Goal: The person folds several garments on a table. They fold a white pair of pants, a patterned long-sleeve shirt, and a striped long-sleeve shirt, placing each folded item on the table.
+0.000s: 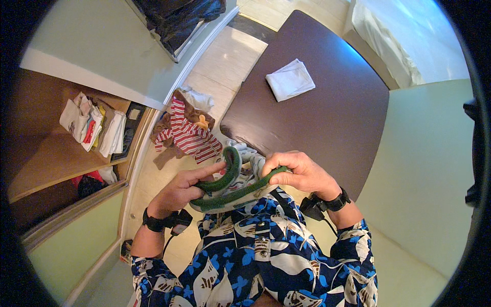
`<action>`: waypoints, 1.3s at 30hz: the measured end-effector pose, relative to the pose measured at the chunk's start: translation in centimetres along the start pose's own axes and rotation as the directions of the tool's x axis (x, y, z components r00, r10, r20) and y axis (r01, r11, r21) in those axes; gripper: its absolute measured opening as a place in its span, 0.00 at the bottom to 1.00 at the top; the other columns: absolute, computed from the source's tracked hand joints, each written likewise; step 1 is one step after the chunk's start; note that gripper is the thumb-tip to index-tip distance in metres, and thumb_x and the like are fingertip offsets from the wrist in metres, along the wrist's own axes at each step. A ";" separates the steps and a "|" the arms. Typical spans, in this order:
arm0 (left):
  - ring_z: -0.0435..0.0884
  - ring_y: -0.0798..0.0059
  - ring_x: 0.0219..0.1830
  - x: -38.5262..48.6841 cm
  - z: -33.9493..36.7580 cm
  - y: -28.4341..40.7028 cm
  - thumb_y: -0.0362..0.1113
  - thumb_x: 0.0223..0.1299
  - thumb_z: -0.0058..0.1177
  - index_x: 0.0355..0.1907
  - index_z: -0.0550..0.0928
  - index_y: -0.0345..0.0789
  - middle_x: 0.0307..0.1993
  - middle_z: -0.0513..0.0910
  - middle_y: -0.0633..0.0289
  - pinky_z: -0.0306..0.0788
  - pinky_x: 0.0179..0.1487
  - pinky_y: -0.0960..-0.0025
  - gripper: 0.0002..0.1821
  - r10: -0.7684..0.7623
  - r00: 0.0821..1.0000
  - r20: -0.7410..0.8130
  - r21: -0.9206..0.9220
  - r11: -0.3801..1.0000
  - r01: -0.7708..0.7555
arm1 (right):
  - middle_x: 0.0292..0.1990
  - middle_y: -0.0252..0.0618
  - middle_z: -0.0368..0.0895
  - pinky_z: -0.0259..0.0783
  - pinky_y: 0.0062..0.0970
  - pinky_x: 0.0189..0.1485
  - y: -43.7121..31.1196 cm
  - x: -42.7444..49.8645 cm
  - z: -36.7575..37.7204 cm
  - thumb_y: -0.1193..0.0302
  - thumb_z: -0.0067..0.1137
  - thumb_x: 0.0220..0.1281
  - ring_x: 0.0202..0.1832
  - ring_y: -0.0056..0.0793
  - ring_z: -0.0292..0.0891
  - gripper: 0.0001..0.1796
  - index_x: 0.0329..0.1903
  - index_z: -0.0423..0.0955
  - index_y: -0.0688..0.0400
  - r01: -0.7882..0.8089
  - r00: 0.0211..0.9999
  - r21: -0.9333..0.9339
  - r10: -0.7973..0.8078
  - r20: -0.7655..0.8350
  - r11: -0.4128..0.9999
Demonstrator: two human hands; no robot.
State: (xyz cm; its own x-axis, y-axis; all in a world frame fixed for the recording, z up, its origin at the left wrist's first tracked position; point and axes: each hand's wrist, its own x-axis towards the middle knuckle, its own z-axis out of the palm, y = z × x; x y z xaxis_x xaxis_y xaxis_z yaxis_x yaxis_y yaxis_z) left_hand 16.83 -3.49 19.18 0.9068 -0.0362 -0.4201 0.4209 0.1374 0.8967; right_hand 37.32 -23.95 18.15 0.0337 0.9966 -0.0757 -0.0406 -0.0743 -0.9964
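Observation:
A light patterned garment [245,178] with a green ribbed band hangs between my two hands in front of my body. My left hand [188,188] grips the band at its left, one finger stretched along the inner side of the looped edge. On the other side, my right hand [301,172] pinches the green band between thumb and fingers. The band is spread into an opening, and the lower part of the garment drops down towards the edge of the dark brown padded surface [326,126].
A folded white cloth [290,80] lies on the brown surface. On the floor at the left are a red-and-white striped garment [191,134] and brown fabric. Folded clothes [92,126] stand on a wooden shelf [42,169]. A pale wall [425,153] rises at the right.

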 end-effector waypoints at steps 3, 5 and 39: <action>0.73 0.80 0.45 1.0 0.6 -0.7 0.21 0.38 0.38 0.63 0.64 0.35 0.44 0.77 0.62 0.64 0.52 0.80 0.39 0.024 0.997 0.078 -0.002 1.000 -0.024 | 0.38 0.40 0.77 0.67 0.30 0.47 -0.5 0.4 0.1 0.74 0.52 0.58 0.43 0.33 0.73 0.09 0.42 0.72 0.62 0.061 0.997 -0.064 -0.058 0.042 0.996; 0.73 0.80 0.48 1.5 0.9 -1.6 0.21 0.38 0.38 0.63 0.64 0.34 0.48 0.77 0.61 0.63 0.55 0.79 0.39 0.015 0.995 0.096 -0.088 0.996 -0.006 | 0.40 0.44 0.76 0.67 0.32 0.49 -0.1 0.8 0.3 0.78 0.50 0.54 0.44 0.37 0.73 0.14 0.45 0.71 0.62 0.094 0.995 -0.105 -0.089 0.052 0.990; 0.76 0.73 0.47 2.9 -1.1 -1.1 0.18 0.47 0.35 0.50 0.74 0.29 0.46 0.78 0.56 0.67 0.53 0.74 0.24 0.182 0.954 -0.240 0.246 0.962 -0.121 | 0.42 0.43 0.76 0.69 0.35 0.48 6.3 2.9 -0.9 0.73 0.55 0.51 0.45 0.38 0.74 0.08 0.35 0.68 0.59 0.137 0.938 -0.658 -0.310 -0.153 0.740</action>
State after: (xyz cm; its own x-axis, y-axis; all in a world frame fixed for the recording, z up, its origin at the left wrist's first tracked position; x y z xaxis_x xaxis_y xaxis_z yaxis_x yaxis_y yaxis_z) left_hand 18.94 -2.61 16.85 0.9351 0.2284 -0.2712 0.3010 -0.1074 0.9475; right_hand 38.09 -21.58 11.61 0.1974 0.9525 0.2321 0.6317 0.0574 -0.7731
